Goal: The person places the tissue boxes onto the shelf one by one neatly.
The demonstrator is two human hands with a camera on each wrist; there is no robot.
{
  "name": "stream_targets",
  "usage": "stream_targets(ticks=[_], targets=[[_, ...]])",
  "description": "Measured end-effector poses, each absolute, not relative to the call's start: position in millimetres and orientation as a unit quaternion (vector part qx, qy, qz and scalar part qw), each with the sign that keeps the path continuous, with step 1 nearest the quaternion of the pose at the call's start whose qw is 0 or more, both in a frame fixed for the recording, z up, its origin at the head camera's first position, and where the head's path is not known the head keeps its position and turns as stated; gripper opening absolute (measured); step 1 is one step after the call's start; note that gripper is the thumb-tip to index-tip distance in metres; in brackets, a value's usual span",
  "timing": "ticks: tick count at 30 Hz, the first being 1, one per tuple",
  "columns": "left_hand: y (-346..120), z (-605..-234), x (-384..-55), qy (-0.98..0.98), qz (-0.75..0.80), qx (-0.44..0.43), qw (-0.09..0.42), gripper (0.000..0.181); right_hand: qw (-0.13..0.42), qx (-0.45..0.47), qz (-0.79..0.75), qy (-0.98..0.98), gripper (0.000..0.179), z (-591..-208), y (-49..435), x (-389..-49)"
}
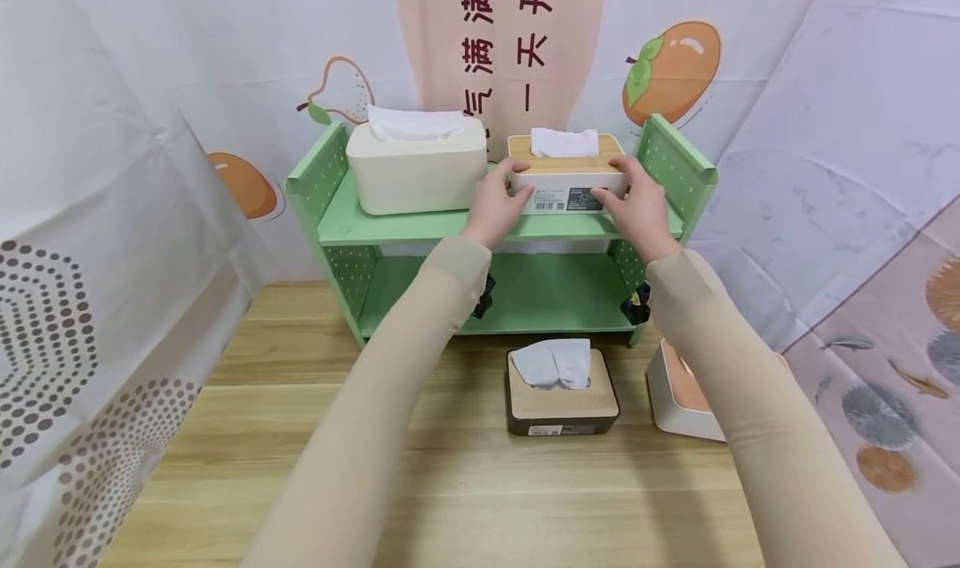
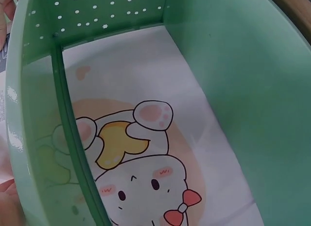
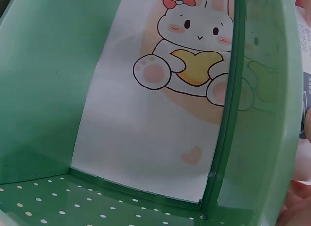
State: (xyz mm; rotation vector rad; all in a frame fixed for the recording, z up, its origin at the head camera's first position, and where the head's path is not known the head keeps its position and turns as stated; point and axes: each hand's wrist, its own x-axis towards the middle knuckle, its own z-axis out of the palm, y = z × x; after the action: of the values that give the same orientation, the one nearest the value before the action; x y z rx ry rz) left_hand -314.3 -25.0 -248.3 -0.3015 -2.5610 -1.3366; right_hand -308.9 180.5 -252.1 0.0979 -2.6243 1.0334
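On the upper board of the green shelf [image 1: 412,228], a white tissue box with a wooden lid [image 1: 566,165] stands at the right, a tissue poking up from its slot. My left hand [image 1: 497,203] grips its left end, fingertips at the lid and thumb on the front face. At the other end my right hand [image 1: 639,209] holds it likewise, thumb beside the dark label. Left of it sits a larger cream tissue box [image 1: 420,176]. Both wrist views mostly look under the upper board, with only parts of the fingers [image 2: 8,206] at the edge.
A black tissue box with a wooden lid [image 1: 562,405] stands on the wooden table [image 1: 300,459] before the shelf. Right of it, another white tissue box [image 1: 667,393] is partly hidden by my right sleeve. The shelf has raised side panels [image 1: 678,163]; a printed cloth hangs behind.
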Motion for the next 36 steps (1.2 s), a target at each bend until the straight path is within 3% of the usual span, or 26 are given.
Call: stream_targets(ticks=[25, 36], targets=[[-28.3, -251.5, -312.7, -0.870, -0.465, -0.101, 0.128, 0.048, 0.163, 0.057, 0.350, -0.921, 0.061, -257.7, 173.8, -312.6], [-23.9, -240.3, -304.5, -0.868, -0.472, -0.104, 0.116, 0.053, 0.209, 0.063, 0.361, -0.907, 0.060, -258.9, 175.9, -305.0]])
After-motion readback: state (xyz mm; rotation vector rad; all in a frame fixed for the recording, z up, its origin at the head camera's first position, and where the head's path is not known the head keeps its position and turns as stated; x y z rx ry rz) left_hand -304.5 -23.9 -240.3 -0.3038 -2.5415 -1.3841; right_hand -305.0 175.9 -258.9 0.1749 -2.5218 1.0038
